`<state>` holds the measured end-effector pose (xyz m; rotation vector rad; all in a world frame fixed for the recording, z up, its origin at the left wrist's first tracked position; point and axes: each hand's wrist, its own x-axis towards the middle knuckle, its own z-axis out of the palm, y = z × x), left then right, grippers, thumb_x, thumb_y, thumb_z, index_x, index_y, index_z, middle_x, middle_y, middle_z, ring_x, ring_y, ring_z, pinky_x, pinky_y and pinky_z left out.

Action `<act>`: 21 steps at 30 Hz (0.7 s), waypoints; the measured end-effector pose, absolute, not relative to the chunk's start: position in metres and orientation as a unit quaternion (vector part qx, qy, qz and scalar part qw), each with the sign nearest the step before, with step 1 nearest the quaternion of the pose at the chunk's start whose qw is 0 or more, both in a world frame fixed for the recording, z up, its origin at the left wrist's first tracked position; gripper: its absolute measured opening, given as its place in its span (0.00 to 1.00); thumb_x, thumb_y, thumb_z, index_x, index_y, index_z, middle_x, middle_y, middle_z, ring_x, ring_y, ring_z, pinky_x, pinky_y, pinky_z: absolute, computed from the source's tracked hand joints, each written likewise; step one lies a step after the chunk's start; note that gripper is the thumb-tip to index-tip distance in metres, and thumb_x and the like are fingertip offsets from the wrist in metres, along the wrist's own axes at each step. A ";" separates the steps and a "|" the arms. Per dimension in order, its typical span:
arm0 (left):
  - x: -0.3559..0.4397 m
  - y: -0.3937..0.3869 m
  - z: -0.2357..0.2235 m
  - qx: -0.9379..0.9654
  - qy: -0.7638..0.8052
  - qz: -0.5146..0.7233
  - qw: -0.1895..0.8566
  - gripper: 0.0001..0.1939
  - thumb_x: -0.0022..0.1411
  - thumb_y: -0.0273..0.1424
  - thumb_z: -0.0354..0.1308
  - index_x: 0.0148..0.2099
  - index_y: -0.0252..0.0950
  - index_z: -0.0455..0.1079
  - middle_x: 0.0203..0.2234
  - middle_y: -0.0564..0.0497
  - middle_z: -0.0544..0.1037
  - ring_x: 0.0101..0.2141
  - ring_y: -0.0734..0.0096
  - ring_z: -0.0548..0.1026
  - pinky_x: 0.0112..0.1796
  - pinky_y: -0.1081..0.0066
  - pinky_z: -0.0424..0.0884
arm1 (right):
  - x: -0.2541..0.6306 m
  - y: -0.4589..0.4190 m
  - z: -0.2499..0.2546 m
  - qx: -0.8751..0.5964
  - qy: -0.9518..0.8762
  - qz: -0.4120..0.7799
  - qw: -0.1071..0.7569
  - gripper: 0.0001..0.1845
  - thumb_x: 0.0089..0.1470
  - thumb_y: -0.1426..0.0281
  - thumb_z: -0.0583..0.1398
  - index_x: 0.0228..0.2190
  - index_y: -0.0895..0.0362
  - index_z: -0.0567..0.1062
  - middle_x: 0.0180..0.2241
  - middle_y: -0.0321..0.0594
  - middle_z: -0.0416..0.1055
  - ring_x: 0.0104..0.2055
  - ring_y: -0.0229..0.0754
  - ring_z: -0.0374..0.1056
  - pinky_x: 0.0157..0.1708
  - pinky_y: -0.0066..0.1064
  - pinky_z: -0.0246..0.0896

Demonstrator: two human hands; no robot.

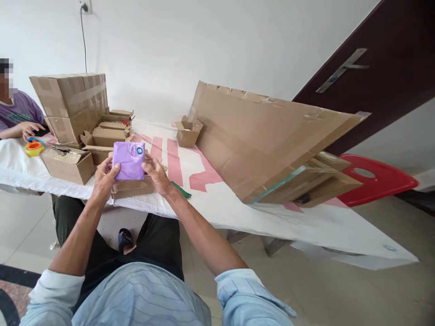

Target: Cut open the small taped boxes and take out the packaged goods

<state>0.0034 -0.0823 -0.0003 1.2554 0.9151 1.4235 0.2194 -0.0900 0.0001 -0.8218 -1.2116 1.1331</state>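
Between my two hands is a flat, square purple packet with a small round blue mark near its top right corner. My left hand grips its left edge, thumb on the front. On the opposite edge, my right hand holds it with the thumb in front. Behind and below the packet sits a small cardboard box, mostly covered by the packet and my hands. A green object, partly hidden by my right wrist, lies on the table.
Stacked cartons and several open small boxes stand left. A closed-up box and tape rolls are nearer a seated person. A large cardboard carton leans right, beside a small open box and red stool.
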 end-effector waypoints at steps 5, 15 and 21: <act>0.000 -0.093 0.011 0.562 0.376 0.516 0.525 0.52 0.51 0.52 0.84 0.73 0.38 0.75 0.51 0.40 0.86 0.48 0.47 0.86 0.43 0.59 0.84 | 0.220 -0.098 0.007 -0.325 -0.553 0.520 0.564 0.34 0.46 0.52 0.79 0.53 0.47 0.83 0.52 0.40 0.86 0.62 0.59 0.79 0.62 0.49 0.79; -0.016 -0.098 0.016 0.571 0.381 0.498 0.529 0.40 0.50 0.50 0.82 0.60 0.36 0.84 0.47 0.44 0.87 0.46 0.51 0.84 0.44 0.60 0.81 | 0.243 -0.096 0.004 -0.339 -0.604 0.535 0.485 0.31 0.45 0.57 0.79 0.52 0.49 0.88 0.53 0.40 0.88 0.59 0.57 0.80 0.60 0.47 0.77; -0.017 -0.102 0.017 0.578 0.359 0.474 0.558 0.34 0.48 0.46 0.84 0.56 0.38 0.88 0.41 0.46 0.88 0.42 0.52 0.84 0.45 0.60 0.81 | 0.248 -0.096 0.004 -0.336 -0.616 0.510 0.497 0.29 0.46 0.57 0.79 0.50 0.48 0.89 0.53 0.40 0.88 0.61 0.59 0.80 0.62 0.51 0.76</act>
